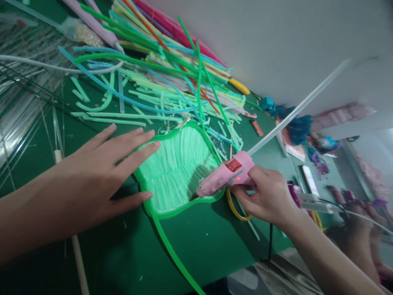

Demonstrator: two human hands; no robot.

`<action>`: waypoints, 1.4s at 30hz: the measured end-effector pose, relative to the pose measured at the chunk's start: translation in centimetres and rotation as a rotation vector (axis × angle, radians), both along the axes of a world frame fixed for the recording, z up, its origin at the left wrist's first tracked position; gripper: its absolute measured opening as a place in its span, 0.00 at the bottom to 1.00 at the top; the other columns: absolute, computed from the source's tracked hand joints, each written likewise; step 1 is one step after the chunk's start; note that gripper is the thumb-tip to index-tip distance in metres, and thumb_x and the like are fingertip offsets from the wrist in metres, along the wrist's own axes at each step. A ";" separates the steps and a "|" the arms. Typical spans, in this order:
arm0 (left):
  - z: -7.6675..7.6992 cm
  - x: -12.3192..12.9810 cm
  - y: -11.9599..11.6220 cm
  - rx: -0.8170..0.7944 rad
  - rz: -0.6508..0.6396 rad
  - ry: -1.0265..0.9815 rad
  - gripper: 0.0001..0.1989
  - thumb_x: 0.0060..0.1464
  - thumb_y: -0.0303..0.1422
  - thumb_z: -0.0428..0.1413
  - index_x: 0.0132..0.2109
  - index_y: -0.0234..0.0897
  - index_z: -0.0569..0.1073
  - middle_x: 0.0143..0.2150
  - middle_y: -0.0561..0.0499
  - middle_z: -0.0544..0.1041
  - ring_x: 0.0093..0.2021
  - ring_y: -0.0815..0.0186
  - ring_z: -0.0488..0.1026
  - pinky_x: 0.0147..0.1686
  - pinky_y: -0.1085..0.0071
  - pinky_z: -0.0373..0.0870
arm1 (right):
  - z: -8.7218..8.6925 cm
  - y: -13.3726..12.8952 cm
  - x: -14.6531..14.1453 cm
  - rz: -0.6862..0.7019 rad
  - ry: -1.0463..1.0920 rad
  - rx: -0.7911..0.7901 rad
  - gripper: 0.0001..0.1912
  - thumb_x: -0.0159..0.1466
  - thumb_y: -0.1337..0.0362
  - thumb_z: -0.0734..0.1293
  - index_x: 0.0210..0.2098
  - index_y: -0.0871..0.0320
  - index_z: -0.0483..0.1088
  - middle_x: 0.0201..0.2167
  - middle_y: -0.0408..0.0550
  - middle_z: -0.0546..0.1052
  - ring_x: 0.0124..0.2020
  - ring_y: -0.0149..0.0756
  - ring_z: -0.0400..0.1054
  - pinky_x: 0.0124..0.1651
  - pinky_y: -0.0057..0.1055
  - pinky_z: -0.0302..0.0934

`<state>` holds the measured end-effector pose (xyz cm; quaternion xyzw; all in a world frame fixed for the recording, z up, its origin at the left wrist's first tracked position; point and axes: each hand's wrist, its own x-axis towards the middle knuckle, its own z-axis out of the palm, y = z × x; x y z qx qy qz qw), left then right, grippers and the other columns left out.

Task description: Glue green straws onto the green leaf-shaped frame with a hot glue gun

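My right hand (270, 192) is wrapped round a pink hot glue gun (225, 174). A long clear glue stick (294, 110) sticks out of the gun's back end. Its nozzle points at the lower inner edge of a leaf-like piece (175, 168) made of pale green pipe cleaners laid side by side. A bright green pipe cleaner (172, 250) runs round that piece's outline, with one loose end trailing toward the table's front. My left hand (107, 168) has its fingers spread, the fingertips at the piece's left edge; I cannot tell whether they press on it.
Cut pale green pipe cleaner pieces (166, 100) and long coloured bundles (184, 53) lie behind the piece. Clear thin strands (33, 65) spread at left, near a wooden stick (78, 262). Yellow-handled scissors (235, 211) lie by the gun. Another person's arm (359, 229) is at right.
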<state>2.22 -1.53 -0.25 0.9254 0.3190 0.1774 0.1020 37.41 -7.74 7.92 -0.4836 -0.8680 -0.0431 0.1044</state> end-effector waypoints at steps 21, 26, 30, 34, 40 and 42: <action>0.4 0.0 -0.1 -0.040 0.006 -0.018 0.34 0.71 0.47 0.52 0.77 0.41 0.58 0.80 0.43 0.60 0.79 0.48 0.57 0.79 0.45 0.45 | 0.2 -0.4 1.0 -0.012 -0.012 0.006 0.08 0.62 0.71 0.64 0.31 0.52 0.62 0.20 0.37 0.65 0.17 0.32 0.59 0.22 0.29 0.52; 0.1 -0.1 0.2 -0.001 -0.021 0.017 0.36 0.70 0.47 0.52 0.78 0.42 0.53 0.80 0.42 0.60 0.78 0.45 0.58 0.78 0.43 0.46 | 0.1 -0.5 1.2 -0.028 -0.013 0.023 0.08 0.61 0.71 0.64 0.30 0.51 0.61 0.20 0.38 0.66 0.17 0.32 0.59 0.22 0.29 0.52; 0.0 -0.2 0.2 0.017 -0.027 0.039 0.38 0.70 0.48 0.52 0.79 0.42 0.51 0.80 0.42 0.58 0.79 0.44 0.57 0.78 0.43 0.46 | 0.0 -0.6 1.4 -0.042 -0.015 0.037 0.09 0.62 0.70 0.63 0.30 0.51 0.59 0.20 0.38 0.65 0.17 0.32 0.58 0.22 0.30 0.52; 0.1 -0.1 -0.1 0.007 -0.005 0.076 0.35 0.71 0.46 0.48 0.78 0.40 0.50 0.81 0.40 0.56 0.79 0.44 0.55 0.78 0.40 0.45 | 0.0 -0.7 1.4 -0.055 -0.013 0.033 0.10 0.63 0.70 0.63 0.29 0.50 0.59 0.20 0.38 0.66 0.17 0.32 0.58 0.22 0.30 0.52; 0.3 -0.1 -0.1 0.009 -0.002 0.085 0.37 0.71 0.45 0.49 0.79 0.40 0.48 0.82 0.41 0.54 0.80 0.45 0.53 0.80 0.44 0.40 | 0.1 -0.8 1.8 -0.085 -0.018 0.016 0.10 0.62 0.69 0.63 0.29 0.51 0.58 0.19 0.37 0.64 0.17 0.32 0.59 0.22 0.29 0.52; 0.1 -0.1 0.0 0.002 0.000 0.070 0.38 0.70 0.47 0.50 0.79 0.42 0.47 0.82 0.42 0.53 0.80 0.44 0.54 0.80 0.43 0.41 | 0.1 -0.9 1.8 -0.083 -0.013 0.015 0.10 0.62 0.70 0.63 0.29 0.51 0.59 0.19 0.37 0.64 0.17 0.32 0.59 0.22 0.29 0.52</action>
